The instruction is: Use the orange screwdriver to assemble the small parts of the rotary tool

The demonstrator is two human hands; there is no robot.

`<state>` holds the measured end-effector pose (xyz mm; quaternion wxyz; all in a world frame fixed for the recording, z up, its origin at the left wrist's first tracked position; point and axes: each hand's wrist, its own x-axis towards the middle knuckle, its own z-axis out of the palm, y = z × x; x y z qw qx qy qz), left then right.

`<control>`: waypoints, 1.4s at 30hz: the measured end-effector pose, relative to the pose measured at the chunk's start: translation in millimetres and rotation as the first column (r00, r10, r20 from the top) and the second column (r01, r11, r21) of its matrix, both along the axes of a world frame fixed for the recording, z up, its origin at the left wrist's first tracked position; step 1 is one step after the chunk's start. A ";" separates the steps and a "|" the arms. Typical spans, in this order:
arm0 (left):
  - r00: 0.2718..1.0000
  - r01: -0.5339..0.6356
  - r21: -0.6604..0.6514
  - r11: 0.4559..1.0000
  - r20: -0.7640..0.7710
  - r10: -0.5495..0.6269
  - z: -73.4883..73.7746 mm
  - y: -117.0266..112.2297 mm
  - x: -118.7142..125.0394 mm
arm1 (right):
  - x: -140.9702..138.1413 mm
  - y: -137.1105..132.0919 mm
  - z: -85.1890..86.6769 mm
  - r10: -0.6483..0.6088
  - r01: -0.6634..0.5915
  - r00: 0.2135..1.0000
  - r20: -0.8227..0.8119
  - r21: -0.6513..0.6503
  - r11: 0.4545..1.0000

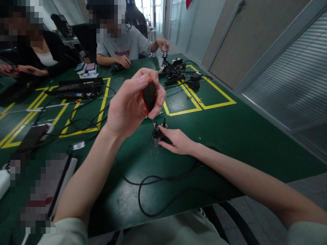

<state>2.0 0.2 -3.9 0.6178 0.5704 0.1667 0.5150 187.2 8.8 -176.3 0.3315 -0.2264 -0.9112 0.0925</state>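
My left hand [126,107] is closed around the black-and-orange handle of a screwdriver [149,95], held upright with its thin shaft pointing down. The shaft reaches a small black cylindrical part [156,133] standing on the green table; whether the tip touches a screw I cannot tell. Low on the table, my right hand [177,141] grips that part from its right side with thumb and fingers. Just behind it stands a second small part with a dark post [164,122]. A tiny shiny piece [153,154] lies in front of the cylinder.
A black cable [153,178] loops across the green table [230,136] near the front edge. Farther back lie black devices with cables [176,69] and a dark tool pouch [76,86]. Two people sit opposite; one person's hand [162,45] touches a device.
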 end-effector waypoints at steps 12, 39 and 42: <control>1.000 0.025 0.038 0.999 -0.008 -0.024 -3.3 4.1 1.5 | 3.8 0.3 -0.5 -0.019 0.017 0.997 0.069 0.034 0.999; 1.000 -0.021 0.024 0.999 0.011 0.021 1.8 4.7 5.3 | 4.7 -3.0 2.5 0.021 -0.021 1.000 0.005 -0.013 1.000; 1.000 -0.003 -0.001 1.000 -0.021 0.003 3.7 3.1 6.3 | 4.3 -2.7 3.2 0.006 -0.006 1.000 0.014 -0.014 1.000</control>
